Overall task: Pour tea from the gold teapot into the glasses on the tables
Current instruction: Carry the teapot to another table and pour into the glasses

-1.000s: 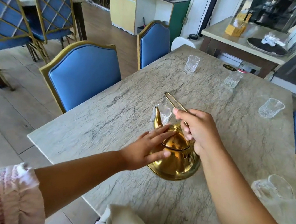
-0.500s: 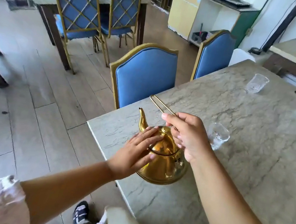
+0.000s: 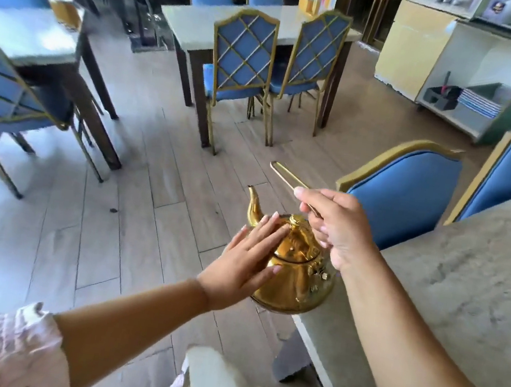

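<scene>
I see the gold teapot (image 3: 295, 273) held in the air beside the near corner of the marble bench (image 3: 469, 286), spout pointing away over the wooden floor (image 3: 156, 199). My right hand (image 3: 337, 230) has its grip closed around the teapot's thin handle (image 3: 285, 175), which sticks up and forward past the knuckles. My left hand (image 3: 246, 263) lies flat against the lid and shoulder, fingers spread (pressing, not clasping). Two blue chairs (image 3: 407, 193) stand at the bench's far side; another table (image 3: 237, 28) with lattice-backed chairs sits well apart.
</scene>
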### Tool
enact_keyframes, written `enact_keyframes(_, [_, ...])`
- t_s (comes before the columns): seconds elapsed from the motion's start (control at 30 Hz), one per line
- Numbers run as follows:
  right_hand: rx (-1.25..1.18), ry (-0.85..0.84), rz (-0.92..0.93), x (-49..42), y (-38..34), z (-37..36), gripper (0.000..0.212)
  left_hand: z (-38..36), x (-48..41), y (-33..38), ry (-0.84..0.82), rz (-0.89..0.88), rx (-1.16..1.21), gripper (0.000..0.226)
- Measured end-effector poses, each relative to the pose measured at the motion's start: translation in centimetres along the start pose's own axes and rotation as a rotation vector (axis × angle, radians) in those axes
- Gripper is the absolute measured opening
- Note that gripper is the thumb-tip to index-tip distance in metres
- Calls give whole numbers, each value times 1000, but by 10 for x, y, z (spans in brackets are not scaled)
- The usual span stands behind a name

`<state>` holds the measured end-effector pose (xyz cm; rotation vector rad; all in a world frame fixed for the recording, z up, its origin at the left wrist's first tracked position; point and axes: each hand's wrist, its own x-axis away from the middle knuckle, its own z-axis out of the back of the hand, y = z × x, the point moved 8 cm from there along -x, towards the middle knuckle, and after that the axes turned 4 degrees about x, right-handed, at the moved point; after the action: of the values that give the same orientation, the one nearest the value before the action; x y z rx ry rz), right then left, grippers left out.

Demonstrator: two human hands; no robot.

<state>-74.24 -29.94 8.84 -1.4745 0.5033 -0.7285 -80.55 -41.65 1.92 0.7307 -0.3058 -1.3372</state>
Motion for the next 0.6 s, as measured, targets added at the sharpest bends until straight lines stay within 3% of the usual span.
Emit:
enact_keyframes(0.3, [8,5,10,-121,-10,-88,34,74,-52,-109,42,120,11,59])
enact_keyframes(0.6, [52,46,-8,-279,-28,-117,37,123,-175,-214,-116,132,-14,59])
